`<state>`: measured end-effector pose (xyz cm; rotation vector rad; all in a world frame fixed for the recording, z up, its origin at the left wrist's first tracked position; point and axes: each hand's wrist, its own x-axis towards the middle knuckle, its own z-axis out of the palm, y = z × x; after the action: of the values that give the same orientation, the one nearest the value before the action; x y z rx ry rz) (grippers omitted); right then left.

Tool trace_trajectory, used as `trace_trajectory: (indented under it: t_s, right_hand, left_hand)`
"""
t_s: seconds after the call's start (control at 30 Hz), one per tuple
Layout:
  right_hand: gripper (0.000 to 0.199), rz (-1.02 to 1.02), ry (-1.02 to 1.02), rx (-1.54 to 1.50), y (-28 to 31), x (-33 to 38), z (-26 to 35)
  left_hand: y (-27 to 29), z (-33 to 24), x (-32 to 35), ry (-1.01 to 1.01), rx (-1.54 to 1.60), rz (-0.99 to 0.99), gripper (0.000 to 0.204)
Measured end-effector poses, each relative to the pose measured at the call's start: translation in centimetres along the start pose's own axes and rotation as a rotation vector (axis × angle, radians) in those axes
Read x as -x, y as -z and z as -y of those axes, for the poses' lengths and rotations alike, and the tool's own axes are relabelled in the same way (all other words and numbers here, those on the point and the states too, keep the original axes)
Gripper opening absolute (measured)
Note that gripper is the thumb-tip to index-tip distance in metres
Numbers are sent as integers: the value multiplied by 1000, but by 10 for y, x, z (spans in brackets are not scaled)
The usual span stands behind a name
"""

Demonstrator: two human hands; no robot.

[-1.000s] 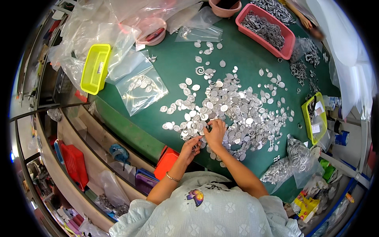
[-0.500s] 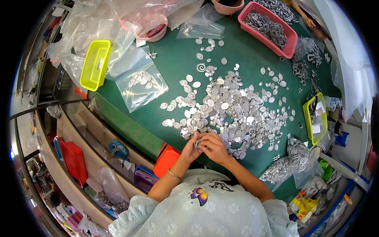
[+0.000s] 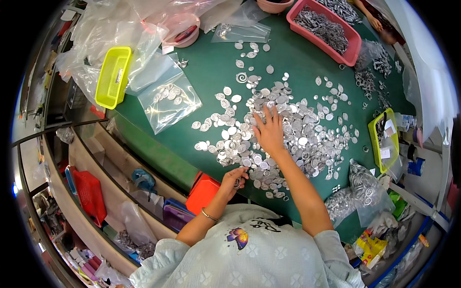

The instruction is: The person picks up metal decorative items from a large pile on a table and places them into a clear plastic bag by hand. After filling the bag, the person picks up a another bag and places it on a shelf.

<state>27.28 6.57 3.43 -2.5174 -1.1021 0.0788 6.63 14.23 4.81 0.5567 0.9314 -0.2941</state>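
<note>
Sorting through a broad heap of small silver discs (image 3: 283, 129) spread over the green table (image 3: 211, 72) looks to be the step in hand. The heap fills the table's middle, with loose discs straying toward the far edge.

Right hand (image 3: 270, 132): flat, fingers spread, palm down on the heap's centre, gripping nothing that shows. Left hand (image 3: 234, 178): curled at the near edge of the heap, pinching what seems a single disc; too small to be sure.

The next move, I judge, calls for raking a few discs out of the pile toward the left hand without scattering the rest.

Packages, by size:
- Red tray (image 3: 326, 30), far right, oblong, full of grey metal pieces.
- Clear flat bag (image 3: 165, 98), left of the heap, a few discs inside.
- Yellow basket (image 3: 113, 76), far left, oblong and slotted, partly under clear plastic.
- Clear bag of coiled silver pieces (image 3: 366, 185), near right.
- Second yellow basket (image 3: 383, 139), right edge, holding white slips.
- Small clear bag (image 3: 242, 32), far side, near a pink round bowl (image 3: 181, 30).
</note>
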Motion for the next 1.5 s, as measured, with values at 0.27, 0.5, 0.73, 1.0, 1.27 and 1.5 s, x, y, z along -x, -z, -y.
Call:
trace_trajectory:
  t_s: [0.27, 0.5, 0.73, 1.0, 1.27, 1.5]
  right_hand:
    - [37, 155, 99, -14, 21, 66, -4]
    - [35, 140, 79, -123, 46, 113, 2]
    - [45, -28, -24, -317, 26, 16, 7]
    - [49, 248, 184, -120, 10, 52, 25]
    - [25, -55, -72, -435, 19, 53, 9]
    - [34, -110, -246, 10, 2, -7, 6]
  left_hand:
    - [2, -11, -9, -182, 18, -83, 25]
    - [4, -10, -11, -229, -32, -91, 21]
    - [-11, -20, -8, -187, -78, -56, 22]
    - [-15, -28, 0, -249, -135, -84, 23]
    - [-13, -37, -9, -340, -197, -105, 23]
    - [-20, -36, -18, -400, -351, -113, 23]
